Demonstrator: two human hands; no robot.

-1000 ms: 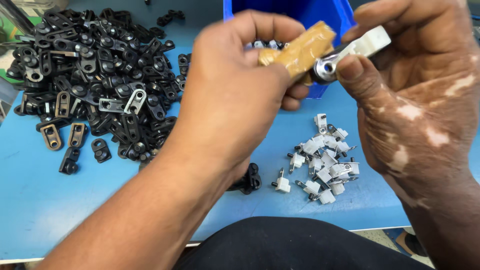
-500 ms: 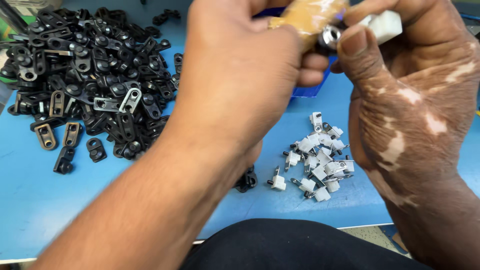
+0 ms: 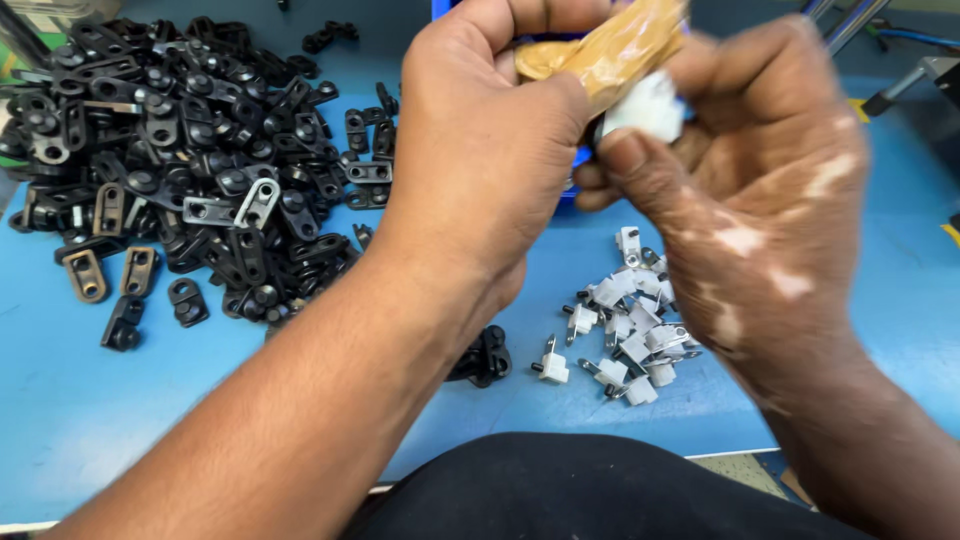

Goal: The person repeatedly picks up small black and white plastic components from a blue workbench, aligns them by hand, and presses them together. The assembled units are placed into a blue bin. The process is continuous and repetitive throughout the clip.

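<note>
My left hand (image 3: 480,150) is closed around a tool with a tan, tape-wrapped handle (image 3: 615,50), held up at the top middle of the view. My right hand (image 3: 740,170) pinches a small white plastic part (image 3: 645,105) against the tool's tip; the contact point is blurred. Below my right hand, a small heap of white plastic pieces with metal pins (image 3: 625,330) lies on the blue table (image 3: 70,420). A large pile of black metal brackets (image 3: 190,170) covers the table's left side.
A blue bin (image 3: 578,160) shows only as a sliver between my hands. One black bracket pair (image 3: 485,355) lies beside my left forearm. Metal rods (image 3: 835,20) and a grey fixture (image 3: 925,75) stand at the far right. My dark-clothed lap (image 3: 570,490) meets the table's near edge.
Both hands have risen toward the top of the view with the tool and white part. My right fingers have closed further over the part, hiding its metal end.
</note>
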